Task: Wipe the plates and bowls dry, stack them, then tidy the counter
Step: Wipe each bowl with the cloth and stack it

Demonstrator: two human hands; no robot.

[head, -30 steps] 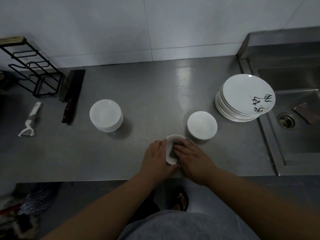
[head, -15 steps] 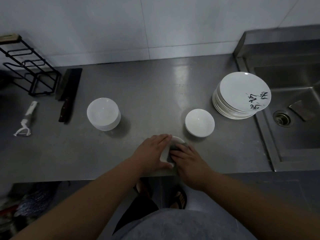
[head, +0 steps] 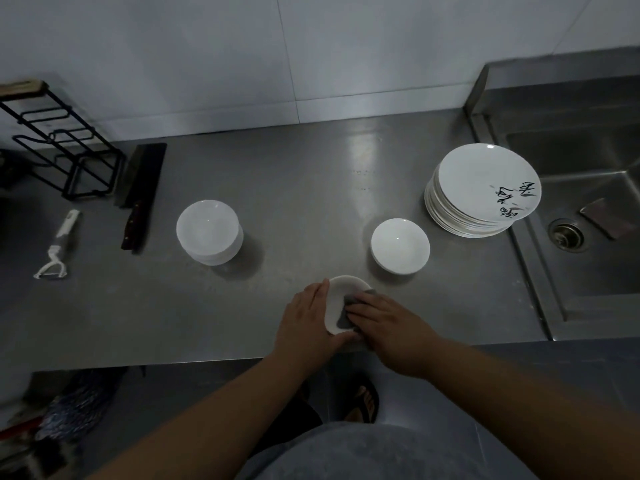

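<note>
Head view of a steel worktop (head: 311,188) below a tiled wall. A small white bowl (head: 338,295) is held at the near edge of the worktop, tilted so that its opening faces right. It is grasped by the left grip (head: 306,318), a bare hand whose fingers are curled over the far rim and whose thumb is placed at the near rim. A grey cloth (head: 346,308) is pressed into the bowl by the right grip (head: 393,325), its fingers laid nearly flat across the cloth; whether the cloth is also pinched cannot be told.

Just beyond the hands, to the right, a second white bowl (head: 400,245) is seen upright. A stack of white bowls (head: 207,233) is placed well to the left, and a stack of white plates (head: 481,188), the top one marked with dark brushwork, is set beside the sink (head: 588,271). A cleaver (head: 140,192), a white peeler (head: 57,244) and a black wire rack (head: 59,143) are found at the far left.
</note>
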